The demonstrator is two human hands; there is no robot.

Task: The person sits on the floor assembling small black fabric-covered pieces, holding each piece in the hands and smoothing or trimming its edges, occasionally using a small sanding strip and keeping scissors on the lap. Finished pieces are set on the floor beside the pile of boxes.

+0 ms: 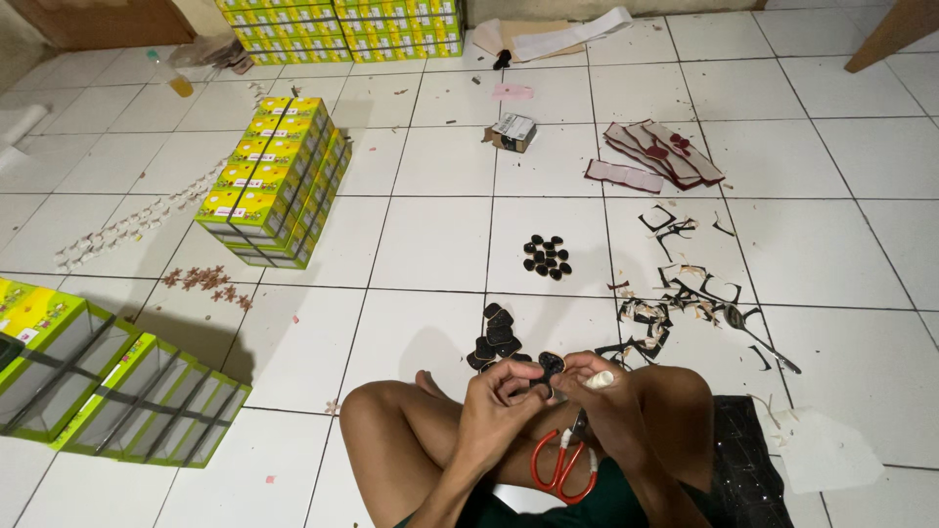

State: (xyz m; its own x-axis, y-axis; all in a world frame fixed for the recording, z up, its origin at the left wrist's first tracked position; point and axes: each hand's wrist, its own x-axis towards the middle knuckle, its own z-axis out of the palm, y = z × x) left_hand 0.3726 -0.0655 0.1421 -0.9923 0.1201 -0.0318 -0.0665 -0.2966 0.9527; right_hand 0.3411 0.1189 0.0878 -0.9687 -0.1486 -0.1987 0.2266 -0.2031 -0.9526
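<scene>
Lower centre of frame: my left hand (501,406) pinches a small black cut-out piece (551,365) between fingertips; my right hand (611,406) is closed around red-handled scissors (565,463), blades at the piece; black pieces (494,334) stacked just above; black offcuts (675,303) right of centre; yellow-green boxes (279,181) upper left.

I see my left hand (501,399) pinching a black piece (551,365); my right hand (611,403) grips red scissors (564,463), cut pieces (546,256) on the floor (430,244).
</scene>
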